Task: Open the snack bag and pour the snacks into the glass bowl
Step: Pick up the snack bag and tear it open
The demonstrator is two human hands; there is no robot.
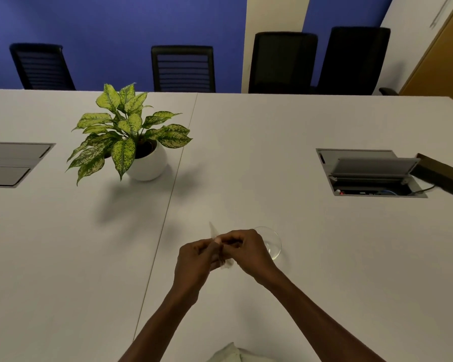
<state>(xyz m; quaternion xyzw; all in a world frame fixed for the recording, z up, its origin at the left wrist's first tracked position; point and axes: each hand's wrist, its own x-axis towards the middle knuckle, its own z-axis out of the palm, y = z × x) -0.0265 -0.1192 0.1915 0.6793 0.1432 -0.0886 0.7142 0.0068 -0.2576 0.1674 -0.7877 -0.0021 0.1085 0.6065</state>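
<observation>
Both of my hands meet over the white table [324, 257], pinching a small clear snack bag [214, 232] between them. My left hand [195, 259] grips the bag's left side and my right hand [247, 250] grips its right side. One pale corner of the bag sticks up above my fingers, and a lower part shows between my palms. The bag's contents are too small to make out. The glass bowl [273, 242] stands on the table just behind my right hand, which hides its left part.
A potted plant [131, 137] in a white pot stands at the back left. An open cable box [369, 173] is sunk into the table at the right, a shut one [11, 163] at the left. Black chairs [183, 69] line the far edge.
</observation>
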